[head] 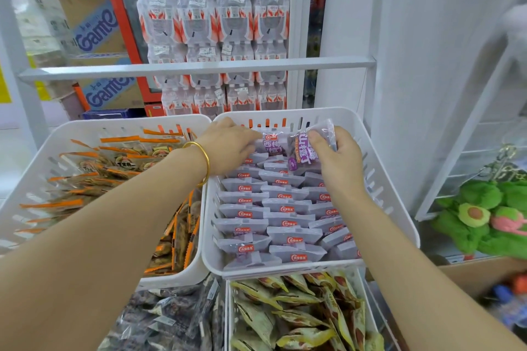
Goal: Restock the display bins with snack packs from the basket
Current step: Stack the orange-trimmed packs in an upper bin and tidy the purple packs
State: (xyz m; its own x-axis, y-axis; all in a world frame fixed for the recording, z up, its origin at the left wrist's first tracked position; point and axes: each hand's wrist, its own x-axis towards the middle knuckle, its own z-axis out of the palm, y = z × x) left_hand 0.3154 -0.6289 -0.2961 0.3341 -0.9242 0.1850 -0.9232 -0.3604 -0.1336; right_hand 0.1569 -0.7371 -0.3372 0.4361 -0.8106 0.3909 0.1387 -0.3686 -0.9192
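Head cam, left to right: orange-pack bin [34, 179] sits untouched. Left hand [228, 145] holds a purple snack pack [271, 145] at the back of the purple bin [393, 179], and right hand [333, 162] pinches a second pack [302, 151] just beside it. I'd tuck both in overlapping like the rows in front, red logos up. Left fingertips are hidden, and I can't spot the basket, only a cut-off cardboard box [470, 273].

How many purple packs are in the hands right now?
2. The left hand holds one purple pack at the back of the white bin; the right hand pinches a second purple pack beside it. Others may hide behind.
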